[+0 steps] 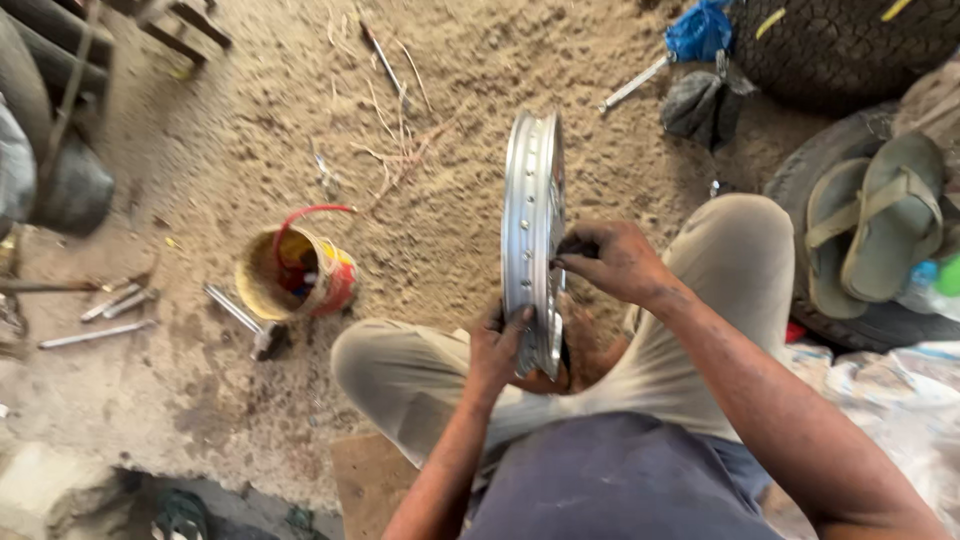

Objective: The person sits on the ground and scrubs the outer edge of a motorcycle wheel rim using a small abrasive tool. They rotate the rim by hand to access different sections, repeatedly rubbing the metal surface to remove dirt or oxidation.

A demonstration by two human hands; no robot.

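Note:
A shiny metal wheel rim [530,210] with spoke holes stands upright, edge on to me, between my bent knees. My left hand [497,347] grips its lower edge, thumb pressed on the rim's face. My right hand [612,262] is at the rim's right side around mid-height, fingers pinched together on something small and dark that I cannot make out. Both hands are grimy.
A small red and yellow bucket [293,271] with a red handle sits on the sandy floor to the left. Metal rods and tools [110,305] lie near it. Tyres [845,45], a pair of sandals [870,225] and a blue bag [698,32] are at the right.

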